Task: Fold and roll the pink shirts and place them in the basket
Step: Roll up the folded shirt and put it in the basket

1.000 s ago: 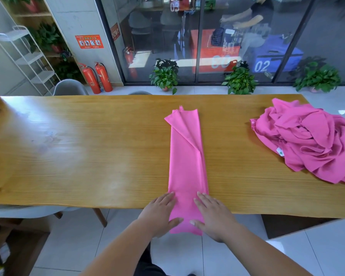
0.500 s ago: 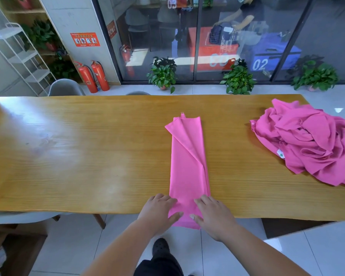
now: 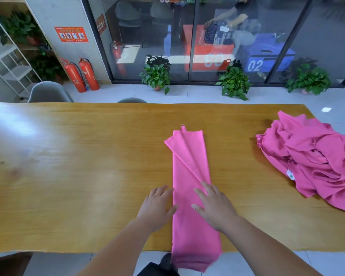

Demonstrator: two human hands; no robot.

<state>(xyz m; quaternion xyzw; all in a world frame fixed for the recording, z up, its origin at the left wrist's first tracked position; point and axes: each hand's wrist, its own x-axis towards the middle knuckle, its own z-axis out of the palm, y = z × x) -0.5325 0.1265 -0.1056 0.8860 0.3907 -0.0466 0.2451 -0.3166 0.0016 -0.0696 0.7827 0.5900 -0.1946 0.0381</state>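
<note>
Smoothing looked the step in hand: the long pink folded cloth shirt (image 3: pixel 189 166) lay on the yellow wooden desk (image 3: pixel 78 176), near end hanging off. Fingers spread, the left hand (image 3: pixel 157 208) pressed at its edge, the right hand (image 3: pixel 215 208) on it (nothing pinched). Next it needed rolling.

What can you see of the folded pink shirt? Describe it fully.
The folded pink shirt is a long, narrow strip of thin cloth, flat on the table. Its far end fans into diagonal pleats; its near end hangs over the edge. Right hand rests on it; left hand touches its left edge.
</note>
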